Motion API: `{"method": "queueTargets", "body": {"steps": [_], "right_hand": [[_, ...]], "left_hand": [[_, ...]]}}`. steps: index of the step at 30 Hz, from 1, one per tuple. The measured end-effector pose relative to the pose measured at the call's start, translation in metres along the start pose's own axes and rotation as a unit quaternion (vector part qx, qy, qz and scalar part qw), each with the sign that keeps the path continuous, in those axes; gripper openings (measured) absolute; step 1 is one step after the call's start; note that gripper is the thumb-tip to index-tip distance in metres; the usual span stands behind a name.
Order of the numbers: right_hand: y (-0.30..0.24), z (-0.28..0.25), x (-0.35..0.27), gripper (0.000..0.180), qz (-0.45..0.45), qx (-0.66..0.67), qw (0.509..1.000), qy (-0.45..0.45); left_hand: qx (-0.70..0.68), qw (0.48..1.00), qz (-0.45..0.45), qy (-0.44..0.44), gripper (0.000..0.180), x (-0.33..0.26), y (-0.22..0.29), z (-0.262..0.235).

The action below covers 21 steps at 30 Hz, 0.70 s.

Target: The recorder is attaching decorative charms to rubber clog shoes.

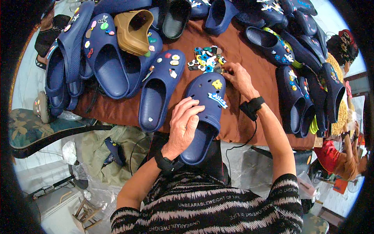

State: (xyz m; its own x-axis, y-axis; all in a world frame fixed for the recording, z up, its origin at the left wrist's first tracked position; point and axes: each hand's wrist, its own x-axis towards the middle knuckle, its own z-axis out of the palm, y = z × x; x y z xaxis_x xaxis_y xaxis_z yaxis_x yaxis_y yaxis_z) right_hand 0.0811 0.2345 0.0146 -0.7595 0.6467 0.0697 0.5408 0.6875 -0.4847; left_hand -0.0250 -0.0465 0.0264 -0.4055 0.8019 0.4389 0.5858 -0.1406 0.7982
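Note:
A navy blue clog (201,143) lies at the table's near edge, toe pointing away from me. My left hand (182,126) grips it at the side, fingers over its upper. On the toe sit a yellow charm (217,84) and a blue-and-white lettered charm (217,100); several holes are bare. My right hand (240,80) is beside the toe, thumb and fingers pinched together at the edge of a pile of small loose charms (207,58). Whatever is between those fingertips is too small to make out. A second navy clog (152,102), decorated with charms, lies left of the first.
Navy clogs (105,70) with charms are heaped on the left, along with a tan clog (134,33). More clogs (293,101) crowd the right side. Brown cloth (249,121) covers the table. A cable (255,134) hangs from my right wristband. Another person (343,156) is at far right.

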Motion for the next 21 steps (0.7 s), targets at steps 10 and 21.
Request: {"method": "queueTargets", "body": {"steps": [10,21], "right_hand": [[0.014,-0.019,0.02,0.034,0.068,0.158,0.98,-0.1],[0.017,-0.025,0.0,0.021,0.132,0.512,0.832,-0.168]], "left_hand": [[0.001,1.0,0.001,0.008,0.039,-0.002,-0.001,0.0],[0.002,1.0,0.005,0.008,0.039,-0.001,-0.001,-0.001]]}}
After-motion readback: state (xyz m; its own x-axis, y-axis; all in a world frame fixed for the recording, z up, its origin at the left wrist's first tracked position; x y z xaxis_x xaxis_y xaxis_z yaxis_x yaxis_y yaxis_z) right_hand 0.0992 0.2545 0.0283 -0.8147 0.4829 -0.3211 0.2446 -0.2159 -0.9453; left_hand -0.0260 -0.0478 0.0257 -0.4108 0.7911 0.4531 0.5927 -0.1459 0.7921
